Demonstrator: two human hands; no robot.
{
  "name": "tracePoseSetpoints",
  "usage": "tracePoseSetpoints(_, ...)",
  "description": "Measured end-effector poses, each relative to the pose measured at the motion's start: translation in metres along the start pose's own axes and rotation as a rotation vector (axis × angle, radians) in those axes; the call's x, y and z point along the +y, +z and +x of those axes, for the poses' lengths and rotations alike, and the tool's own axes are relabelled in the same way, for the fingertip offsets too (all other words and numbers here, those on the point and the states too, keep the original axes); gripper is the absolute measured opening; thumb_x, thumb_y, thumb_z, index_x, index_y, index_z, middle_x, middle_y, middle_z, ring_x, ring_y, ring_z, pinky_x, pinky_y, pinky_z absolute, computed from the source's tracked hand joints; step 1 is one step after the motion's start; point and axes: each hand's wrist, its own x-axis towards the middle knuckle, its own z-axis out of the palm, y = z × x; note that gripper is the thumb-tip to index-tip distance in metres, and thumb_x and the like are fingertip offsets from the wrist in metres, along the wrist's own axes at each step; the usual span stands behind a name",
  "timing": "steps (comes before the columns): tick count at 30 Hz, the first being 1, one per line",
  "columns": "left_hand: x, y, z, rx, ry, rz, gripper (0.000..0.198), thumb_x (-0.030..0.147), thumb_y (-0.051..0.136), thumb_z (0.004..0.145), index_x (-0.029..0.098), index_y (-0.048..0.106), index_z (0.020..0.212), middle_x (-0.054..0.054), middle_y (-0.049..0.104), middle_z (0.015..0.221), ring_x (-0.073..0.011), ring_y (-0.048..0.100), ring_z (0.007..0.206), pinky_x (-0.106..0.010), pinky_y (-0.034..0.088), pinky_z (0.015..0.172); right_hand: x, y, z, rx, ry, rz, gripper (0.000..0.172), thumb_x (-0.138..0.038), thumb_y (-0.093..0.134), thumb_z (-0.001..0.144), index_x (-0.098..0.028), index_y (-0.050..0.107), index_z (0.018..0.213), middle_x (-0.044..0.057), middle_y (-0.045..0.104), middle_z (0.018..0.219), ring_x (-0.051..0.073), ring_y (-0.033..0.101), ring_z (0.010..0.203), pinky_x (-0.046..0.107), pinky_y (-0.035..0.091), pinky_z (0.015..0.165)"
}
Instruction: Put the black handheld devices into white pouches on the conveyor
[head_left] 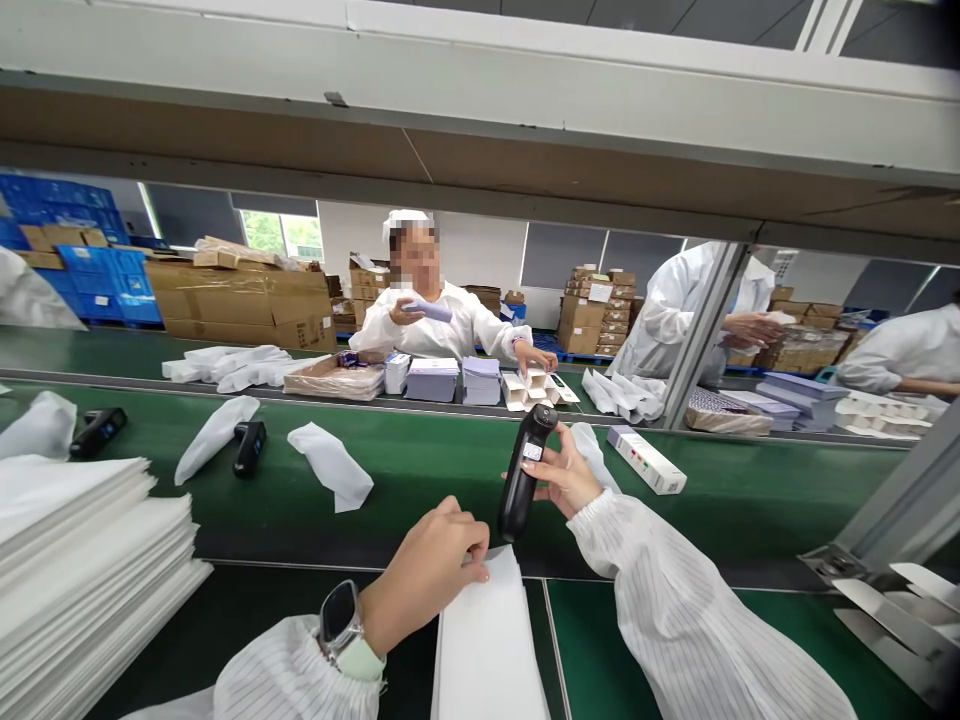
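Observation:
My right hand [566,470] holds a black handheld device [517,490] upright, fingers around its side; a small white label shows on it. Lower down, my left hand [435,560], with a watch [340,612] on the wrist, has its fingers curled and pinched at the far edge of the white foam sleeves [491,650] in front of me. The device's lower end is just above that edge. Beyond my right hand, a white sleeve [592,455] lies partly hidden, next to a white and lilac box [646,460].
On the green belt lie black devices [250,447] and loose white sleeves [330,465]. A tall stack of white sleeves [90,590] stands at left. A metal post [709,340] and overhead shelf [480,90] frame the line. Across it, a co-worker [442,320] handles boxes.

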Motion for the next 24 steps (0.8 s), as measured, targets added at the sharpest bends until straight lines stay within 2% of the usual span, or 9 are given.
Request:
tracePoseSetpoints(4,0.000,0.000,-0.001,0.082,0.072,0.071,0.015,0.029,0.058,0.068,0.019,0.056,0.057,0.000,0.048,0.086,-0.0166,0.039,0.082,-0.027,0.030,0.068,0.000,0.006,-0.002,0.016,-0.027,-0.023,0.083,-0.024,0.073,0.048,-0.036,0.020,0.110,-0.002,0.056,0.081,0.023,0.061,0.060,0.033,0.049,0.044)
tracePoseSetpoints(7,0.000,0.001,-0.002,0.093,0.081,0.098,0.019,0.032,0.057,0.069,0.019,0.057,0.056,0.000,0.048,0.084,-0.0166,0.039,0.082,-0.028,0.030,0.067,0.005,0.009,-0.001,0.045,-0.051,-0.017,0.083,-0.025,0.074,0.047,-0.035,0.020,0.109,-0.002,0.055,0.081,0.023,0.061,0.060,0.035,0.049,0.046)
tracePoseSetpoints(11,0.001,-0.002,-0.002,0.105,0.066,0.077,0.028,0.038,0.057,0.068,0.017,0.052,0.052,0.000,0.048,0.082,-0.0164,0.040,0.080,-0.028,0.031,0.066,0.014,0.015,-0.002,0.091,-0.039,-0.026,0.073,-0.029,0.072,0.050,-0.031,0.023,0.104,-0.003,0.055,0.075,0.020,0.061,0.060,0.038,0.050,0.051)
tracePoseSetpoints(13,0.003,-0.005,-0.001,0.092,0.032,0.001,0.031,0.042,0.056,0.068,0.016,0.050,0.051,0.000,0.048,0.081,-0.0162,0.040,0.080,-0.027,0.032,0.066,0.016,0.018,-0.004,0.088,-0.022,-0.048,0.063,-0.031,0.070,0.053,-0.029,0.027,0.100,-0.005,0.055,0.069,0.018,0.060,0.058,0.037,0.050,0.052)
tracePoseSetpoints(16,0.006,-0.009,0.001,0.089,-0.030,-0.172,0.034,0.046,0.055,0.066,0.016,0.049,0.051,0.000,0.048,0.085,-0.0168,0.041,0.085,-0.027,0.033,0.072,0.018,0.021,-0.007,0.018,-0.021,-0.080,0.043,-0.034,0.066,0.059,-0.025,0.036,0.088,-0.006,0.053,0.059,0.015,0.058,0.053,0.034,0.049,0.052)
tracePoseSetpoints(20,0.010,-0.016,0.003,0.103,-0.141,-0.437,0.036,0.049,0.055,0.064,0.016,0.048,0.052,-0.001,0.045,0.095,-0.0179,0.043,0.089,-0.027,0.035,0.072,0.020,0.027,-0.011,-0.050,-0.107,-0.187,0.028,-0.036,0.065,0.060,-0.017,0.045,0.065,-0.004,0.055,0.056,0.012,0.055,0.054,0.025,0.045,0.053)
tracePoseSetpoints(24,0.015,-0.022,0.002,0.058,-0.197,-0.702,0.034,0.047,0.053,0.067,0.015,0.052,0.056,-0.002,0.044,0.103,-0.0186,0.046,0.091,-0.025,0.037,0.069,0.021,0.029,-0.015,-0.253,-0.063,-0.285,0.039,-0.046,0.051,0.071,-0.013,0.054,0.049,0.004,0.060,0.064,0.014,0.056,0.068,0.029,0.043,0.070)
